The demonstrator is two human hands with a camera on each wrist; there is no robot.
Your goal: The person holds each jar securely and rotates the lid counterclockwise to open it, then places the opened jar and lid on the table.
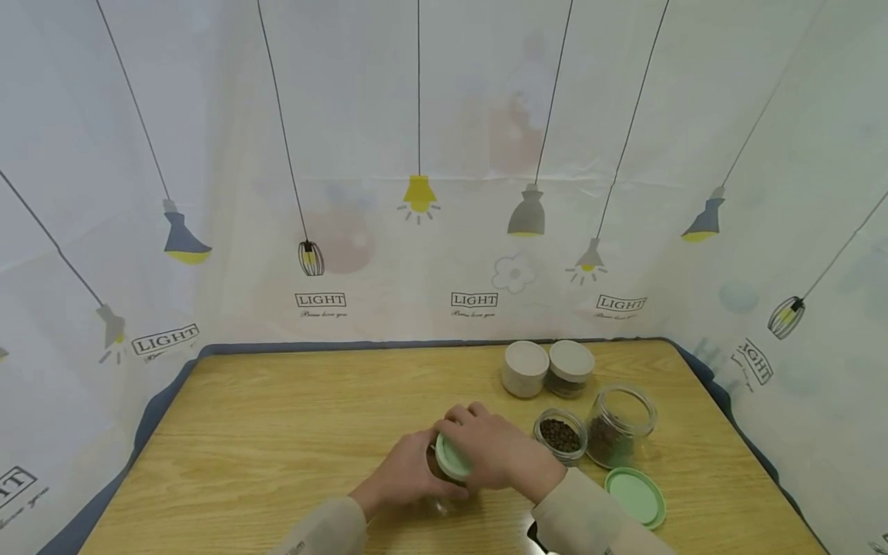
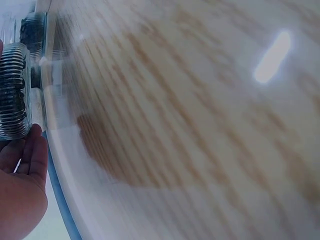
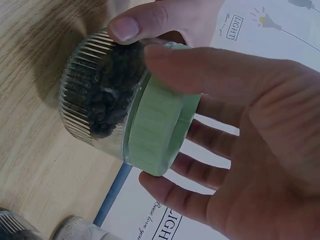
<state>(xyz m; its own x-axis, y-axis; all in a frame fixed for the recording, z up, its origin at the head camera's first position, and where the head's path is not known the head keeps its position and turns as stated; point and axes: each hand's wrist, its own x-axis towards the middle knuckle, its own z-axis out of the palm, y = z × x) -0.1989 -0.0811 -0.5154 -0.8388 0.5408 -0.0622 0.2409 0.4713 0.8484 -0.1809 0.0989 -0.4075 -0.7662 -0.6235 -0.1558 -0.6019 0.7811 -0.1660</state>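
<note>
My left hand (image 1: 408,472) holds a ribbed glass jar (image 3: 102,92) by its body, tilted above the wooden table. Dark, grain-like pieces show through the jar's wall in the right wrist view. A green lid (image 3: 156,125) sits on the jar's mouth, and the fingers and thumb of my right hand (image 1: 496,449) are curled around its rim. From the head view, the two hands hide most of the jar. In the left wrist view, part of the left hand (image 2: 22,185) appears at the left edge, against the jar (image 2: 14,92).
To the right stand an uncovered jar of dark peppercorn-like grains (image 1: 560,436) and a larger uncovered glass jar (image 1: 610,441). Another green lid (image 1: 635,497) lies in front of them. Two white-lidded jars (image 1: 525,371) stand at the back, near the printed curtain (image 1: 388,308).
</note>
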